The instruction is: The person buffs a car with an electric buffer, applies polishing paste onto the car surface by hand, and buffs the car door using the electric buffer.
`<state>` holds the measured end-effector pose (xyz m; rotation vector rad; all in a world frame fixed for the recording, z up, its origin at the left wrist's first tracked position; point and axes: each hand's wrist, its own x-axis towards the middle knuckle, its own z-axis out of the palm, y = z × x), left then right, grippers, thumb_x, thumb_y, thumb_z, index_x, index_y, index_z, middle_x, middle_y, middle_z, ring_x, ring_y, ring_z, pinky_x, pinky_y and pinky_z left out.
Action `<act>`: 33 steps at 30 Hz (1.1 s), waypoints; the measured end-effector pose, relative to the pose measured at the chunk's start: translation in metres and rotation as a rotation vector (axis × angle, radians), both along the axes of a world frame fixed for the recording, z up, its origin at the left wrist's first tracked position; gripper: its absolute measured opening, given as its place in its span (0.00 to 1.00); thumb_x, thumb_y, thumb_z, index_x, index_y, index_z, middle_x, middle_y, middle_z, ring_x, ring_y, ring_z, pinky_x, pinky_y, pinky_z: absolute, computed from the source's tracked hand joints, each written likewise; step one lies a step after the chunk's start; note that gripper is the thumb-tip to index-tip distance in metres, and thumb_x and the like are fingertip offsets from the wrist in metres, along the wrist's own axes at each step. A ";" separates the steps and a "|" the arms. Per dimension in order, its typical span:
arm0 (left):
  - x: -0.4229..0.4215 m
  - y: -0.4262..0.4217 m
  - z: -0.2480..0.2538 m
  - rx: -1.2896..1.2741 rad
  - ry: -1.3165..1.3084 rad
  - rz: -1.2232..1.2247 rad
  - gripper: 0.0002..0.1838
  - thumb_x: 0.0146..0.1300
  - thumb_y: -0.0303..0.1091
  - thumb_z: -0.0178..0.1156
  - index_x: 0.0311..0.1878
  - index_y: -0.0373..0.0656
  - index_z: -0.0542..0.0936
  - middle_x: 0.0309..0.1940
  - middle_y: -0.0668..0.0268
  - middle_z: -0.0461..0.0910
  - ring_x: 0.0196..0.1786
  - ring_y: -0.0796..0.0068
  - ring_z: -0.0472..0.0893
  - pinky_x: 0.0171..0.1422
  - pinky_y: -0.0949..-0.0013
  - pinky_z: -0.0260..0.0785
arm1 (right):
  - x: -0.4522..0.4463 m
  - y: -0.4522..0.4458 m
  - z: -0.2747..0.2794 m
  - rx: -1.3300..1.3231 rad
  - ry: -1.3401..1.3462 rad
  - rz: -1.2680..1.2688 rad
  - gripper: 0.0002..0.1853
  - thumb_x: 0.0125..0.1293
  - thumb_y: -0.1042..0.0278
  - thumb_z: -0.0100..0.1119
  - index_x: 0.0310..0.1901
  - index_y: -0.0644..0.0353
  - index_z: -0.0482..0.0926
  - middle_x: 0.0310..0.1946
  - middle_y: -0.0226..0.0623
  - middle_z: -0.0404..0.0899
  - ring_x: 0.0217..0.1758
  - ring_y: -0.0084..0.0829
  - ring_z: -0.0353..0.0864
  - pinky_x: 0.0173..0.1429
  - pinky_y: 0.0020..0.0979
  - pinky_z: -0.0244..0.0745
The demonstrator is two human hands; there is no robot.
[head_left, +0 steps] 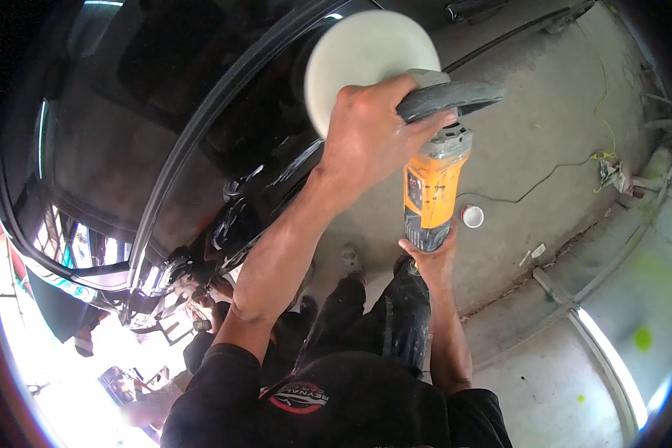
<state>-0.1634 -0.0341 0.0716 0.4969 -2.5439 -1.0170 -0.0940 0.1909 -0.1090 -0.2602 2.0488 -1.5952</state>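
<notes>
A yellow and black power polisher [431, 187] stands lengthwise at the centre, its round white pad [366, 60] up by the glossy black car body [179, 89]. The pad overlaps the car's edge in view; whether it touches the paint cannot be made out. My left hand [373, 123] is wrapped round the black front handle [452, 97] beside the pad. Lower down, my right hand [434, 257] grips the dark rear end of the polisher. White smears show on the car's side [295, 164].
A dark cord [526, 198] runs over the grey floor [515, 142], near a small white cup [472, 216]. Scraps [537, 252] lie by the wall at right. Other people's partly hidden bodies [201, 343] are at lower left beside the car.
</notes>
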 end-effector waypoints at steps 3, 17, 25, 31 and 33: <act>0.011 0.004 0.005 -0.098 0.000 0.013 0.20 0.53 0.39 0.78 0.39 0.32 0.85 0.27 0.57 0.86 0.30 0.74 0.87 0.35 0.71 0.78 | 0.008 0.006 -0.002 -0.003 -0.069 0.030 0.47 0.42 0.70 0.85 0.61 0.66 0.63 0.51 0.46 0.78 0.53 0.34 0.79 0.57 0.35 0.76; -0.058 0.008 0.003 -0.129 0.039 -0.057 0.18 0.55 0.40 0.76 0.38 0.34 0.85 0.25 0.57 0.85 0.25 0.73 0.85 0.31 0.70 0.75 | -0.036 -0.004 0.007 -0.113 -0.140 -0.071 0.46 0.44 0.73 0.84 0.62 0.66 0.62 0.50 0.40 0.75 0.52 0.31 0.76 0.56 0.34 0.75; -0.092 0.020 -0.008 -0.168 -0.082 -0.067 0.18 0.56 0.44 0.75 0.35 0.36 0.85 0.23 0.56 0.84 0.23 0.70 0.84 0.30 0.69 0.75 | -0.056 0.007 -0.005 -0.110 -0.145 -0.040 0.47 0.42 0.72 0.85 0.62 0.66 0.63 0.49 0.41 0.75 0.52 0.33 0.76 0.57 0.35 0.74; -0.071 0.022 0.008 -0.110 -0.065 0.018 0.19 0.56 0.43 0.75 0.39 0.34 0.85 0.29 0.56 0.87 0.31 0.69 0.88 0.37 0.70 0.79 | -0.058 0.015 0.011 -0.067 -0.080 -0.016 0.42 0.43 0.71 0.85 0.58 0.63 0.66 0.48 0.38 0.78 0.50 0.29 0.77 0.57 0.34 0.74; -0.064 0.024 0.018 -0.032 -0.052 0.068 0.20 0.56 0.42 0.76 0.41 0.33 0.85 0.31 0.56 0.87 0.33 0.70 0.88 0.39 0.71 0.80 | -0.061 0.018 0.011 -0.092 -0.127 -0.005 0.43 0.43 0.71 0.85 0.58 0.63 0.66 0.49 0.39 0.78 0.51 0.29 0.77 0.57 0.34 0.74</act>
